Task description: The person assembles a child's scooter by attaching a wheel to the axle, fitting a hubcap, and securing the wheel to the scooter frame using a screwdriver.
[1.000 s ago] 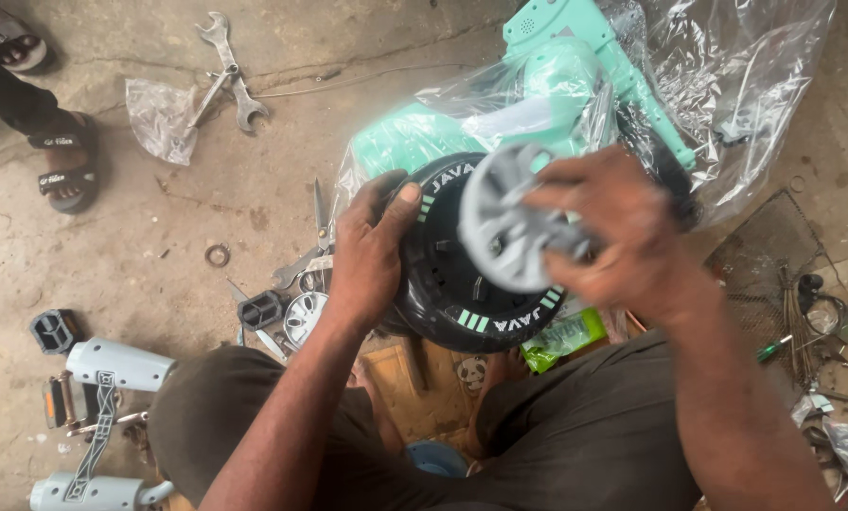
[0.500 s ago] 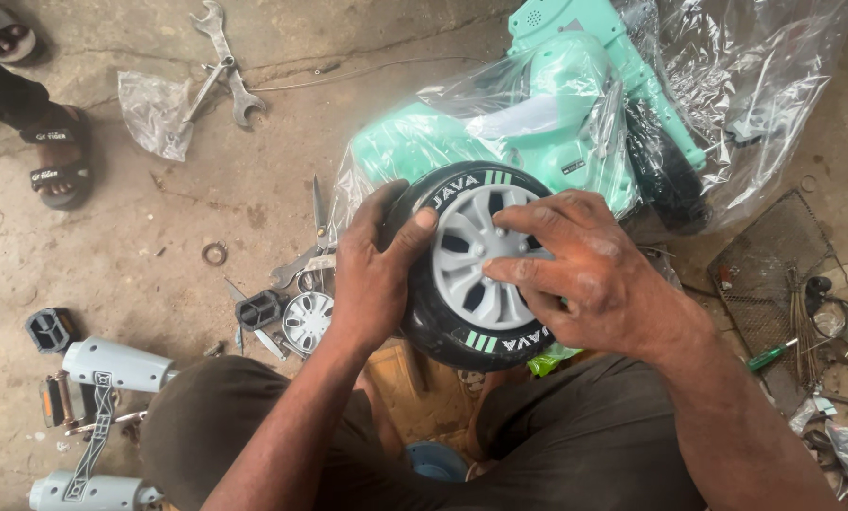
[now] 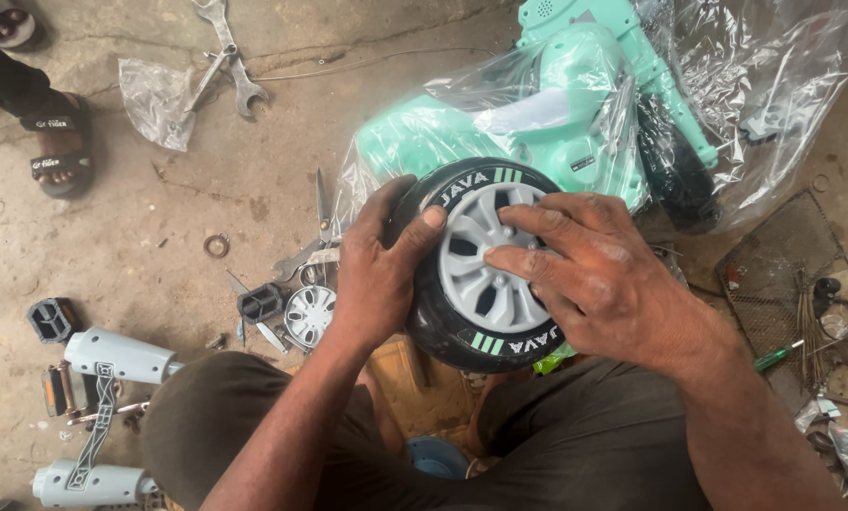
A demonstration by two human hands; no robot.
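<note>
Over the lap, black toy wheel in left-hand fingers, right fingers flat on grey hubcap.

Clear plastic wrapping covers the mint toy scooter; small white label.

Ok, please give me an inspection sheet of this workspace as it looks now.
Surface: stained concrete floor.
Job's things: black toy wheel with grey hubcap; mint ride-on toy in clear plastic.
Clutter: spare hubcap, spanners, scissors, grey tubes, green screwdriver.
Hands: left hand grips the wheel's edge; right hand lies on the hubcap.
Cables: thin wire on the floor.
Surroundings: another person's sandalled foot.
</note>
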